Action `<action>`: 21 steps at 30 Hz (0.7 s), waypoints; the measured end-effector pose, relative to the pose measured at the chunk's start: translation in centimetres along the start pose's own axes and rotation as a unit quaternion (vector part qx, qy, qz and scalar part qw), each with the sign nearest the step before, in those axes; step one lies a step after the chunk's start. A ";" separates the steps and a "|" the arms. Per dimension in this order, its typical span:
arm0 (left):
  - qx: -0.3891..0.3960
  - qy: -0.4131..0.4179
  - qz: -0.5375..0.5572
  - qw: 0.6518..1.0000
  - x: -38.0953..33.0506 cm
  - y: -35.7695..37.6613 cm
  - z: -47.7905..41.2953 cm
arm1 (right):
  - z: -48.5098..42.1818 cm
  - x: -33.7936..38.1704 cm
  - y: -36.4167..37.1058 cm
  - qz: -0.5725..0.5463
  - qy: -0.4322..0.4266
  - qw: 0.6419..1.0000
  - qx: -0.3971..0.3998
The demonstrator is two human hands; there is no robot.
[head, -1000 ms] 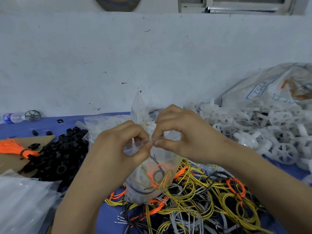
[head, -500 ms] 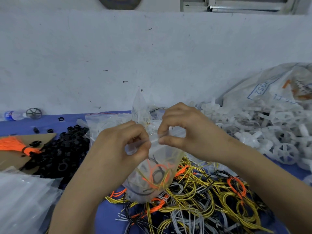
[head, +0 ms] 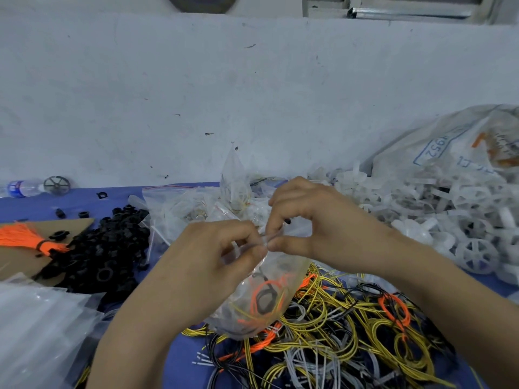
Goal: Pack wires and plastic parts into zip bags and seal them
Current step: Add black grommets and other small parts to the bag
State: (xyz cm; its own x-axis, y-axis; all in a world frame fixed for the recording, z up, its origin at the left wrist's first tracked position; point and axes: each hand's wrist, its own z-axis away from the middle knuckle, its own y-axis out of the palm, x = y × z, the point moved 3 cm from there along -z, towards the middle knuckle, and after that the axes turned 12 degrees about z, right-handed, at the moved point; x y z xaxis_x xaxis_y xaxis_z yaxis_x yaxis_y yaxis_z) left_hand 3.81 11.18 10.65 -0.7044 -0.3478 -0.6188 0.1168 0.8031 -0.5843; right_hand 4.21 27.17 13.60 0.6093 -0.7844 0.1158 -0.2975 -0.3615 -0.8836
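Both bare forearms came in over the near edge of the table, the left from below and the right from the lower right, converging at the middle. The left hand point(head: 213, 256) and right hand point(head: 317, 223) sat knuckles up with fingers curled. Each pinched the top strip of a clear plastic zip bag point(head: 269, 299) between thumb and forefinger, the two pinches touching.

The zip bag point(head: 261, 301) is clear, shiny plastic. The wheels point(head: 474, 254) are milky white plastic. The cardboard point(head: 16, 259) looks dull brown.
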 end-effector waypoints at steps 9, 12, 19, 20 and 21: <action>-0.010 0.023 -0.009 1.000 -0.3 -0.5 0.2 | 0.1 -0.3 0.0 -0.009 0.003 0.999 -0.043; -0.021 0.011 0.004 1.000 0.3 -0.8 0.3 | 0.1 -1.6 0.0 -0.053 0.051 0.996 -0.044; -0.049 -0.008 0.030 0.998 1.2 -1.6 0.3 | 0.9 -5.2 0.7 -0.167 0.158 0.970 -0.075; -0.062 -0.013 0.032 0.997 1.3 -1.9 0.3 | 1.1 -5.5 0.8 -0.177 0.161 0.966 -0.095; -0.079 -0.013 0.032 0.996 1.3 -2.3 0.5 | 1.2 -5.6 0.8 -0.195 0.165 0.961 -0.108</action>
State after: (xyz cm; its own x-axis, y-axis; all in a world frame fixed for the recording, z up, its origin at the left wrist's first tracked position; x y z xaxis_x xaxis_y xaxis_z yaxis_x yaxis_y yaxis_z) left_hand 3.01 8.61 10.94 -0.6807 -0.3046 -0.6662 0.0472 0.8893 -0.4548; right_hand 1.43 31.89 11.69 0.4507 -0.6715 0.5882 -0.2611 -0.7292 -0.6325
